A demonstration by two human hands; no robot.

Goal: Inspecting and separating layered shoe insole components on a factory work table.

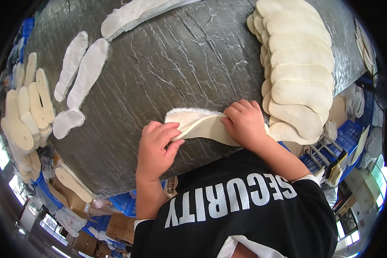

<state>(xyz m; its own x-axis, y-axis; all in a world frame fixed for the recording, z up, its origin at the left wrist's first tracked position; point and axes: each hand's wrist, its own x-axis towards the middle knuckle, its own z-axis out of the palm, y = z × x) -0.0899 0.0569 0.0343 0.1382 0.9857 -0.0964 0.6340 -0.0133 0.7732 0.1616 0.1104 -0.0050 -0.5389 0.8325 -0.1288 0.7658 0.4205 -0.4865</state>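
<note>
Near the table's front edge, my left hand (155, 148) pinches the left part of a cream insole (208, 129) between thumb and fingers. A white fleecy-edged insole piece (187, 114) lies against its far side, and the two layers gape apart by the left fingers. My right hand (246, 124) is closed around the right part of the same insole, its thumb on the cream face. The right tip is mostly hidden behind that hand. Just beyond the right hand, a long overlapping stack of cream insoles (301, 92) runs away from me.
White fleecy insoles (88, 73) lie at the left of the dark, wrinkled, film-covered table (180, 64). A row of white fleecy pieces (135, 17) sits at the far edge. More cream insoles (19, 122) are piled far left. Blue crates (348, 135) stand below the table at right.
</note>
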